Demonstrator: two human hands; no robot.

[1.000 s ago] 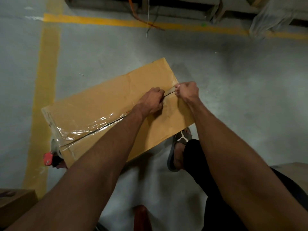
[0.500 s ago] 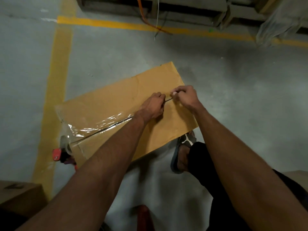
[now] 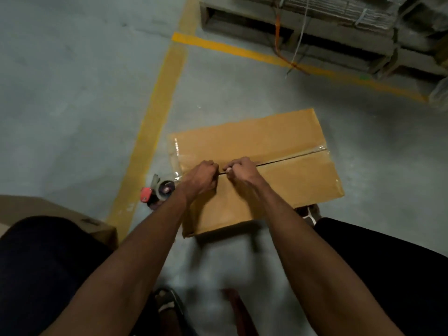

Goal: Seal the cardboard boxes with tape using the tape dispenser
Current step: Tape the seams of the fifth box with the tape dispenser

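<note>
A brown cardboard box (image 3: pixel 278 190) lies on the concrete floor with its top flaps closed along a dark seam (image 3: pixel 291 158). Clear tape (image 3: pixel 177 154) shines at the box's left end, and a little shows at the right end of the seam. My left hand (image 3: pixel 201 175) and my right hand (image 3: pixel 242 169) sit close together on the seam near its left end. Their fingers are curled at the flap edges, knuckles up. The tape dispenser (image 3: pixel 158 192), with a red handle, lies on the floor just left of the box, untouched.
A second cardboard box (image 3: pixel 48 209) stands at the lower left beside my knee. A loaded pallet (image 3: pixel 315 32) with hanging straps fills the top right. Yellow floor lines (image 3: pixel 155 122) run left of the box. My sandalled feet (image 3: pixel 308 212) rest by the box's near edge.
The view has swung, so the box now lies more squarely in front. Both hands have moved along the seam toward the taped end near the dispenser, and are still close together.
</note>
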